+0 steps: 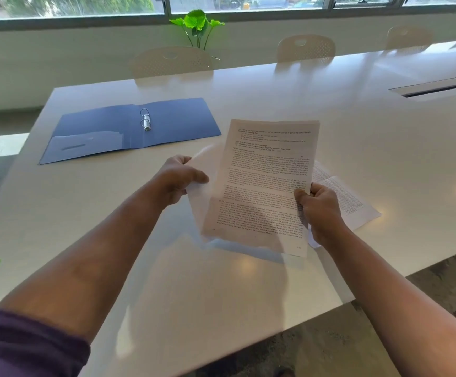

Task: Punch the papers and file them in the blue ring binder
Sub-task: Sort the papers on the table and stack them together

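Both hands grip the papers (262,183) above the table (357,148), left hand (179,180) on the left edge, right hand (320,210) on the right. Their long axis runs away from the person, top leaning right. The blue ring binder (129,129) lies open far-left, bare tabletop between.

We see a blue ring binder (129,129) lying open, its rings (145,119) silver metal. The desk (357,126) beneath is white and glossy. The papers (262,186) are white with dense black print, and another sheet (349,197) carries a fine printed grid. Our sleeve (22,346) is dark purple. A plant (198,23) shows bright green leaves, and the chairs (171,61) are cream with a dotted perforated pattern.
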### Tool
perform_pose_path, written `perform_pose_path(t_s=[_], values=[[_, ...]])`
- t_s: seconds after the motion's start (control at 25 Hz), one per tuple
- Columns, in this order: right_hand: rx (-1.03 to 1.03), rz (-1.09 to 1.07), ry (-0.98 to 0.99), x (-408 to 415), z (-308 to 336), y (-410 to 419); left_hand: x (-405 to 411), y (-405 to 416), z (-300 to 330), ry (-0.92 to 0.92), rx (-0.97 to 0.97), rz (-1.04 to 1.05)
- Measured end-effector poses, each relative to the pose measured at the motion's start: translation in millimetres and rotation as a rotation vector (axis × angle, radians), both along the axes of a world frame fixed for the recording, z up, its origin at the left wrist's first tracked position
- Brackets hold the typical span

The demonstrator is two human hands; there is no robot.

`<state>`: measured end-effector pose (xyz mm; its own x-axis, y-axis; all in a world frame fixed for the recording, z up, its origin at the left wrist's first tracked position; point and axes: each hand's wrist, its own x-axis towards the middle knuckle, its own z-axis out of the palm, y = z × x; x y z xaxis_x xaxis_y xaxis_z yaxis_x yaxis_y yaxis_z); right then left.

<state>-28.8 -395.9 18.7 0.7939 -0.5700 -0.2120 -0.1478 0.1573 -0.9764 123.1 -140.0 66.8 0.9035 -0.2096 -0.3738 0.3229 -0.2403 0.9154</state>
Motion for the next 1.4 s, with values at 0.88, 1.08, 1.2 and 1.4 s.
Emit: perform_pose_path(t_s=[0.88, 1.08, 1.2, 1.4], values=[[0.165, 0.210, 0.060, 50.9, -16.4, 84.5, -110.6, 21.6, -58.4, -1.263, 0.720, -0.506], [0.204, 0.235, 0.029, 47.6, -15.9, 86.6, -115.1, 21.7, -68.0, -1.214, 0.614, -0.531], [0.219, 0.248, 0.037, 45.2, -13.6, 84.9, -114.2, 22.5, -65.7, -1.181, 0.527, -0.458], [0.252, 0.277, 0.025, 44.6, -13.7, 83.4, -112.9, 18.2, -65.8, -1.234, 0.535, -0.268]])
